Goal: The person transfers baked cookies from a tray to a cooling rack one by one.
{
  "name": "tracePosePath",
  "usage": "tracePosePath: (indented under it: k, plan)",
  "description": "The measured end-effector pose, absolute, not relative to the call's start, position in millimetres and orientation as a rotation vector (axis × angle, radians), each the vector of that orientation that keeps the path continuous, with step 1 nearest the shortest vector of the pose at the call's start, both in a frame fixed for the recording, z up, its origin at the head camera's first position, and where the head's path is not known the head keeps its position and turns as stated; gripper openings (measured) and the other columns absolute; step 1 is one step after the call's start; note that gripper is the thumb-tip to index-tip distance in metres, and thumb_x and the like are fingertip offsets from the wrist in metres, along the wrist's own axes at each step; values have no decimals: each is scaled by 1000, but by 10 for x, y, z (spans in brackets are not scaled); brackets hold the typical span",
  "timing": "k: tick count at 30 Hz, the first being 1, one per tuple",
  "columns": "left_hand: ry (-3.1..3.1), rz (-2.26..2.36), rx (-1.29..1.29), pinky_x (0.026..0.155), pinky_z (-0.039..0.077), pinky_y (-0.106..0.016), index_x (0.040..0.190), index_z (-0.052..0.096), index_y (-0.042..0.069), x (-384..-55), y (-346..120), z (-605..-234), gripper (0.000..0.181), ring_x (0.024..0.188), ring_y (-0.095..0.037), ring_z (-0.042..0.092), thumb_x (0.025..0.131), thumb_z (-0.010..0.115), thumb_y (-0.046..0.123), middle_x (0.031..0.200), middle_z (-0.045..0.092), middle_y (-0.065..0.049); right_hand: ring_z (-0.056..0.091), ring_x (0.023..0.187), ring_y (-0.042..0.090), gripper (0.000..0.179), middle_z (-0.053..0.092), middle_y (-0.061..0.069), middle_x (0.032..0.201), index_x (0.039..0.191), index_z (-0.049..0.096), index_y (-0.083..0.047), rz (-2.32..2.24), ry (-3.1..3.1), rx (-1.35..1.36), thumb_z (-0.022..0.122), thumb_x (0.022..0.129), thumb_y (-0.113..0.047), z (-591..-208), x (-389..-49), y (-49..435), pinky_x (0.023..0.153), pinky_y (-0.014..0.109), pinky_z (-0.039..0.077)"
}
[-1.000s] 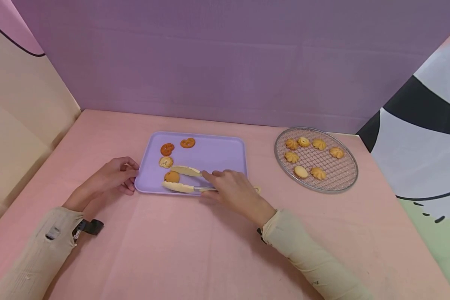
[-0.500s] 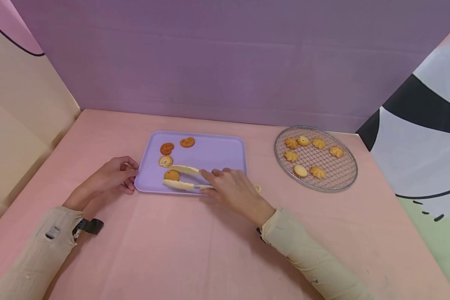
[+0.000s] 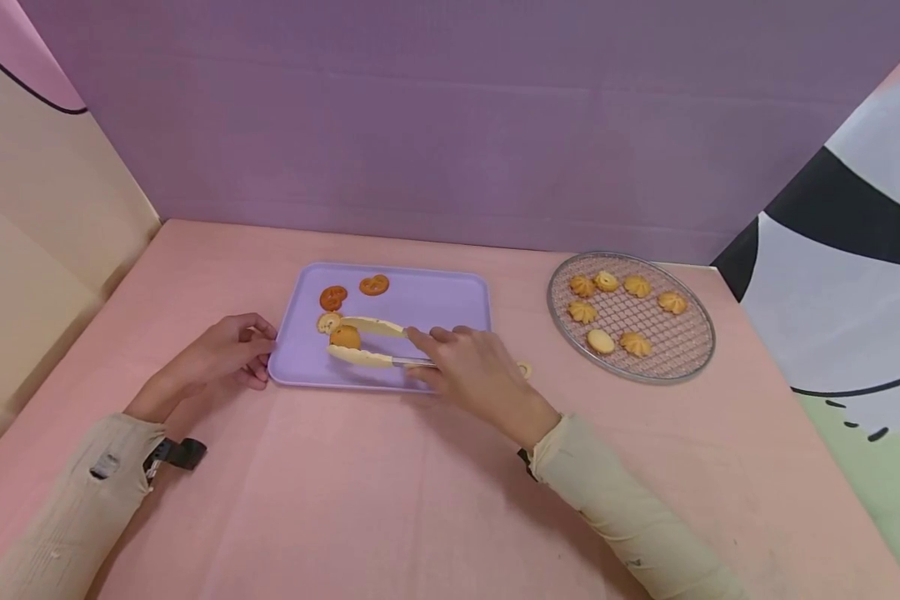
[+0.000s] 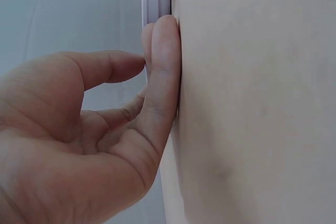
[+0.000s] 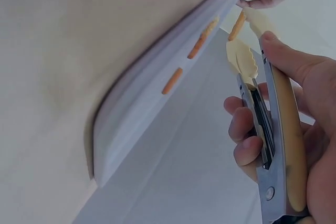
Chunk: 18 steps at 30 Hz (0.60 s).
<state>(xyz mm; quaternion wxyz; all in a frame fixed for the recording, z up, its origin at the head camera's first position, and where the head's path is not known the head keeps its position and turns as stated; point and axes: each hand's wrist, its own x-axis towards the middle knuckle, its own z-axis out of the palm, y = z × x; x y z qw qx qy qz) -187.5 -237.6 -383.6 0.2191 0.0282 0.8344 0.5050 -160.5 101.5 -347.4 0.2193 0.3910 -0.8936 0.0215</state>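
My right hand holds cream-tipped metal tongs, seen along their length in the right wrist view. Between the tong tips is a round golden cookie, held just above the lilac tray. My left hand pinches the tray's left rim; in the left wrist view the thumb lies on the inner side and the fingers along the outer side. A pale seeded cookie lies right behind the tongs' cookie. Farther back on the tray are two brown pretzel-shaped cookies, one at left and one beyond.
A round wire mesh rack with a metal rim stands to the right, bearing several golden cookies, among them a smooth oval one. Pink cloth covers the table. A purple wall closes off the back.
The tongs have closed in on the round cookie and lifted it slightly, moving it a little toward the back of the tray. My left hand stays at the rim.
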Motion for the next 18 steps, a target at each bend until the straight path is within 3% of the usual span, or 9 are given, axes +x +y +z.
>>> tracePosePath:
  k: [18]
  plan:
    - [2306,1397,88,63,57,-37,117,37,-6,-1889,-2399,-3852,35,65,-23,61,92,48,15,85,53,-19,47,52,13,46,55,-4,69,115,59,-17,31,-2426,1041,59,81,-47,-3356,-1522,1192,36,24,36]
